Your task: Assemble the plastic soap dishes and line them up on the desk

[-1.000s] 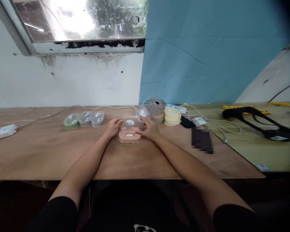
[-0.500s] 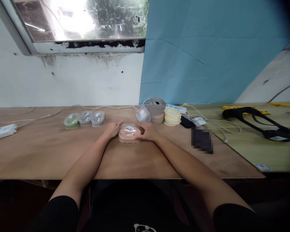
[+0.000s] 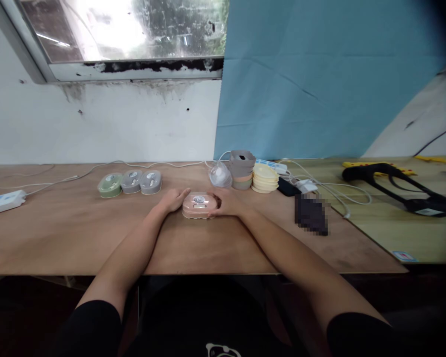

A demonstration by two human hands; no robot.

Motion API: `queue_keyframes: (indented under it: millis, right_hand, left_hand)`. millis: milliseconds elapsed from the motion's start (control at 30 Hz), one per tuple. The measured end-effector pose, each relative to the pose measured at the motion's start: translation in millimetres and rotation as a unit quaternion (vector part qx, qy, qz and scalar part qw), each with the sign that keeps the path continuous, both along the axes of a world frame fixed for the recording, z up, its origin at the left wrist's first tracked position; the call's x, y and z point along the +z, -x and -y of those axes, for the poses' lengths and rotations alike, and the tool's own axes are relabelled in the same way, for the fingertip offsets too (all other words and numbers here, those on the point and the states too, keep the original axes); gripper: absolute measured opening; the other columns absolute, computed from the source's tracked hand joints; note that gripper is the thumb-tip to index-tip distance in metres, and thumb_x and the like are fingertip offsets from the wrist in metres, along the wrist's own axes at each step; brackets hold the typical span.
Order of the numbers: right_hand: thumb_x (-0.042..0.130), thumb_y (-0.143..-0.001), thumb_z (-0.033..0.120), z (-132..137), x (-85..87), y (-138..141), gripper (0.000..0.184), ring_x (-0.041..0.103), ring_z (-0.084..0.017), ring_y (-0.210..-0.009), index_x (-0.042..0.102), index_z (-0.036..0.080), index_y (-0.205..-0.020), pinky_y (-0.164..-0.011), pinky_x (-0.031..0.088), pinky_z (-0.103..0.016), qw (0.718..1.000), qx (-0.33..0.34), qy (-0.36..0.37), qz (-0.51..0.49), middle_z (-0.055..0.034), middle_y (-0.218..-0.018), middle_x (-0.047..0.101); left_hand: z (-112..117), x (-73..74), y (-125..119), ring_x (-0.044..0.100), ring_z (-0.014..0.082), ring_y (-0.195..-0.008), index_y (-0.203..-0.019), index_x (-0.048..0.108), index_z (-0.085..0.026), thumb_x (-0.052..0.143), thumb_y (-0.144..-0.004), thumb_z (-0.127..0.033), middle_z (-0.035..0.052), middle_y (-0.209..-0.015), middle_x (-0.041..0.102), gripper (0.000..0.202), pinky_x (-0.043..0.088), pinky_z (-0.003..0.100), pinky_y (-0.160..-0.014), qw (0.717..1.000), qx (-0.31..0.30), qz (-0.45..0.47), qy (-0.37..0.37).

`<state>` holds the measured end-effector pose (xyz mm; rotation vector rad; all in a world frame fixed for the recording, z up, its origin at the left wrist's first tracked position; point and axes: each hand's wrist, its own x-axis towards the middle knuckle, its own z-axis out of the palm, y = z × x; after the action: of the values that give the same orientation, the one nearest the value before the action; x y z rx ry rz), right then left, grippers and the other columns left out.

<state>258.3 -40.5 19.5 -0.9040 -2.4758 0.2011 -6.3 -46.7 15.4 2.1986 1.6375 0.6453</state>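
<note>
A pink lidded container (image 3: 195, 210) with a clear cover and a round label rests on the brown table in front of me. My right hand (image 3: 226, 202) is closed on its right end, the thumb at the front corner and fingers toward the back. Close by the left end lies my left hand (image 3: 174, 200), its fingers stretched forward; whether it touches the container I cannot tell. Two grey containers (image 3: 150, 183) and a green one (image 3: 110, 186), of similar shape and labelled alike, stand in a row farther back on the left.
Behind my right hand are a clear plastic wrapping (image 3: 220, 175), a stack of grey tubs (image 3: 242, 168) and stacked cream lids (image 3: 265, 179). A dark blurred item (image 3: 311, 214), a white cable (image 3: 351, 196) and a black headset frame (image 3: 397, 191) lie rightward. A power strip (image 3: 4, 203) sits far left.
Both hands stay in nearly the same place around the pink container. The top of the container sits slightly lower in view, and its label shows at a slightly different angle.
</note>
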Motion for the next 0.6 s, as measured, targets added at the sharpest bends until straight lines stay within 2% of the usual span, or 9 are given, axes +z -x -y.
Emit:
queue_keyframes:
  millis: [167, 300, 500, 600]
  right_hand:
    - [0.074, -0.056, 0.069, 5.4, 7.1, 1.1, 0.085, 0.063, -0.028, -0.097, 0.056, 0.019, -0.123, -0.082, 0.047, -0.036, 0.999, -0.018, 0.017, 0.031, -0.0112, -0.112, 0.066]
    - [0.075, -0.056, 0.068, 3.1, 4.1, 0.9, 0.088, 0.063, -0.029, -0.101, 0.054, 0.02, -0.127, -0.085, 0.047, -0.037, 0.998, -0.024, 0.035, 0.036, -0.0114, -0.115, 0.066]
    - [0.068, -0.067, 0.065, -7.2, -7.5, 2.6, 0.084, 0.055, -0.031, -0.119, 0.048, 0.02, -0.136, -0.099, 0.043, -0.042, 0.999, -0.037, 0.037, 0.01, -0.012, -0.135, 0.055]
    - [0.065, -0.07, 0.066, -6.7, -7.8, 6.1, 0.083, 0.054, -0.031, -0.12, 0.047, 0.02, -0.137, -0.099, 0.043, -0.043, 0.997, -0.063, 0.037, 0.016, -0.0119, -0.135, 0.056]
  left_hand:
    - [-3.1, -4.4, 1.2, 0.055, 0.0196, -0.064, -0.064, 0.062, -0.016, 0.021, -0.088, -0.071, 0.0061, -0.066, 0.063, 0.073, 0.034, 0.028, -0.06, 1.0, -0.008, 0.001, 0.004]
    - [-4.7, -5.6, 1.3, 0.055, 0.0193, -0.064, -0.065, 0.064, -0.016, 0.022, -0.087, -0.072, 0.0062, -0.065, 0.063, 0.074, 0.034, 0.028, -0.06, 1.0, -0.005, -0.01, 0.004]
    - [-4.4, -3.7, 0.2, 0.061, 0.0238, -0.075, -0.072, 0.068, -0.018, 0.022, -0.09, -0.069, 0.0107, -0.077, 0.068, 0.071, 0.036, 0.029, -0.061, 0.996, 0.073, -0.046, -0.023]
    - [-4.1, -3.0, 0.1, 0.062, 0.0233, -0.084, -0.084, 0.069, -0.019, 0.027, -0.091, -0.065, 0.0101, -0.088, 0.069, 0.063, 0.041, 0.03, -0.069, 0.993, 0.088, -0.024, -0.073]
